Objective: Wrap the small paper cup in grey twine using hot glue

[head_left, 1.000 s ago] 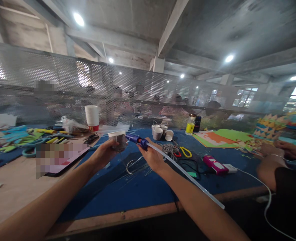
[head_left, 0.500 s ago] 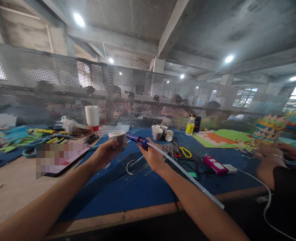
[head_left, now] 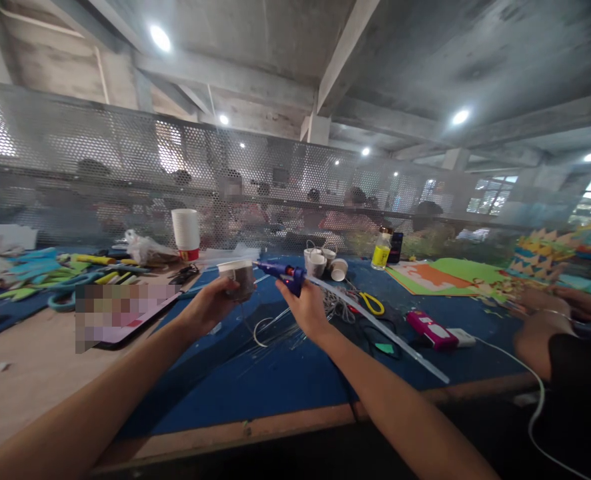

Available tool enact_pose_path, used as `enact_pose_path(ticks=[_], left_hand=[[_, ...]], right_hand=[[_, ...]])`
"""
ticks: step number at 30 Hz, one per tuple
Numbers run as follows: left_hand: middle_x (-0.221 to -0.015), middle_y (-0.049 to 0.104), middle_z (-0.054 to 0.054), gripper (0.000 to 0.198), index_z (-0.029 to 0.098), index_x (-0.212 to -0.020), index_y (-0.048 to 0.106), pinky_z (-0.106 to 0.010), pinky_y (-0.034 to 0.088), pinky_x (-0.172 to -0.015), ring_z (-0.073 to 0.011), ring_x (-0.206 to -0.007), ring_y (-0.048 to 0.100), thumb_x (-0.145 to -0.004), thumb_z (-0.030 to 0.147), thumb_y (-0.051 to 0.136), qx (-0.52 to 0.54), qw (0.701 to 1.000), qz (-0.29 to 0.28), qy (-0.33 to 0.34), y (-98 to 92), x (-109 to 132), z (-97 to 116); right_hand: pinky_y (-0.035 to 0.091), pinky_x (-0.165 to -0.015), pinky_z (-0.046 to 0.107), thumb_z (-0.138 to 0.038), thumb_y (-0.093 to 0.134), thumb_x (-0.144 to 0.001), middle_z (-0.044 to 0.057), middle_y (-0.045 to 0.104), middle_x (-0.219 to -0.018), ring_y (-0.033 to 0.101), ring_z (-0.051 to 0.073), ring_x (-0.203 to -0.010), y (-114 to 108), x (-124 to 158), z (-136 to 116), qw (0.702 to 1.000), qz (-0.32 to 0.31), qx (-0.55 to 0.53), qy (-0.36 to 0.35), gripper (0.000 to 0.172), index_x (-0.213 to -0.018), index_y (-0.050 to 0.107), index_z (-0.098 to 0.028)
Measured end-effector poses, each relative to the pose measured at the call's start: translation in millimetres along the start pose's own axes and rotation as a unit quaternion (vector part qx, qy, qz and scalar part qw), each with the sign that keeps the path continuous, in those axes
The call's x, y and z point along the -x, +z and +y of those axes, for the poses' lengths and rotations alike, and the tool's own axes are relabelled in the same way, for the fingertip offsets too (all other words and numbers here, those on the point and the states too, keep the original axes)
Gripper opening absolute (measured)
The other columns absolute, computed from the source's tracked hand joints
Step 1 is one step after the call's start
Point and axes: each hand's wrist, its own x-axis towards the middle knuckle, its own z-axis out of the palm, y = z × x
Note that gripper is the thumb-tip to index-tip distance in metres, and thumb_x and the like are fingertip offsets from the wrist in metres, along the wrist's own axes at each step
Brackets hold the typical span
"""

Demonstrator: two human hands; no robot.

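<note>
My left hand (head_left: 214,301) is closed around a paper cup (head_left: 244,279) wrapped in grey cord, with its white rim upward. A loose cord end hangs below the cup. In my right hand (head_left: 306,308) is a blue hot glue gun (head_left: 286,272), its nozzle pointing left at the cup's side near the rim. Whether the nozzle touches the cup I cannot tell. A long clear glue stick (head_left: 390,337) sticks out of the gun's back, over my right forearm. Beyond the gun stand small cord-wrapped cups with handles (head_left: 315,264); another cup (head_left: 338,269) lies tipped over.
Grey cord (head_left: 339,303) lies tangled beside yellow-handled scissors (head_left: 373,303). A magenta device (head_left: 430,329) with a white cable is to the right. Stacked paper cups (head_left: 185,230), a phone (head_left: 125,323) and blue scissors (head_left: 63,299) are left. Another person's arm (head_left: 545,330) rests at far right.
The glue gun has levelled out and turned slightly, its glue stick's rear end swinging upward. My left hand and the cup have stayed nearly still.
</note>
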Motion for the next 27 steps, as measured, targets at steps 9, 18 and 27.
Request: enact_pose_path(ticks=[9,18,27], left_hand=[[-0.097,0.078,-0.01,0.029,0.013,-0.099,0.076,-0.031,0.061,-0.078,-0.0226,-0.089,0.072,-0.071,0.008,0.068,-0.006,0.997,0.073,-0.003,1.3,2,1],[-0.097,0.079,-0.009,0.025,0.015,-0.102,0.075,-0.03,0.059,-0.087,-0.022,-0.093,0.074,-0.076,0.014,0.072,-0.027,0.999,0.032,-0.02,2.2,4,-1],[-0.103,0.079,-0.008,0.026,0.017,-0.102,0.074,-0.029,0.059,-0.087,-0.0229,-0.098,0.074,-0.076,0.019,0.078,-0.046,0.997,0.043,-0.036,12.8,11,0]], right_hand=[[0.051,-0.062,0.028,-0.038,0.062,-0.09,-0.002,0.064,-0.061,0.067,0.019,-0.057,1,-11,21,0.967,-0.082,-0.113,0.212,0.028,-0.11,0.061,-0.018],[0.038,-0.05,0.024,-0.045,0.068,-0.087,0.001,0.063,-0.057,0.065,0.019,-0.058,15,-6,32,0.978,-0.167,0.041,0.12,0.033,-0.066,0.067,-0.02],[0.047,-0.063,0.029,-0.054,0.075,-0.083,0.008,0.073,-0.082,0.07,0.024,-0.076,28,10,29,0.972,-0.178,0.127,0.081,0.036,-0.091,0.069,-0.019]])
